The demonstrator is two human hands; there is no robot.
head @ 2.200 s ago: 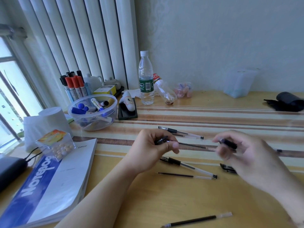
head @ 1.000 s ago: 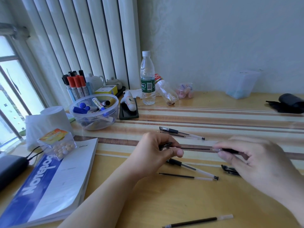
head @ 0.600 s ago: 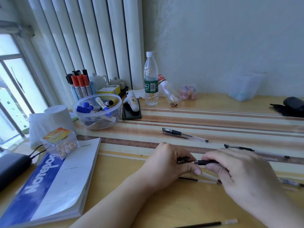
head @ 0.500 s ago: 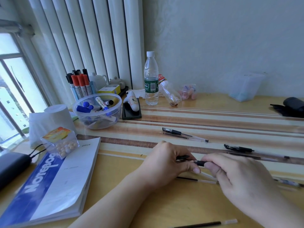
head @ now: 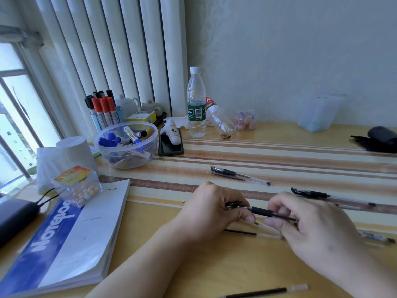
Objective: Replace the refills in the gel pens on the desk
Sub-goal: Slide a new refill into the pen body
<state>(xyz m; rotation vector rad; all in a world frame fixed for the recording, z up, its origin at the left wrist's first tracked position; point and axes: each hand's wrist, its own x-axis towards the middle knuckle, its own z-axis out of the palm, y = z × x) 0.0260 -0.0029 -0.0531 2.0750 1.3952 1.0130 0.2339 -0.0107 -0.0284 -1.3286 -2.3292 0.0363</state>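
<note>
Both hands work one pen (head: 263, 211) just above the bench (head: 214, 265), centre-front. Pen's long axis runs left-right, tilted slightly down toward the right; black grip section sits in the gap between the hands, clear barrel goes right into the right hand's fingers.

Left hand (head: 212, 209): fingers curled, thumb and fingertips pinching the pen's left end, where a black piece shows; whether that piece is a cap or the tip I cannot tell. Forearm comes in from bottom-left, wrist low near the bench.

Right hand (head: 311, 224): back of hand to camera, fingers curled over the barrel, index and thumb pinching it just right of the grip. Arm enters from bottom-right.

Other task items on the bench: a refill (head: 252, 234) lying left-right directly under the hands; second refill (head: 266, 292) at the front edge, clear end pointing right. A capped pen (head: 239, 175) lies beyond the hands, angled down to the right, with a thin dark refill just beside it. Another pen (head: 330, 196) lies beyond the right hand, cap end left. Part of one more pen shows right of the right hand, blurred.

Left side: notebook (head: 71, 233), tub (head: 126, 145) of markers, bottle (head: 196, 104) standing upright at the back.
</note>
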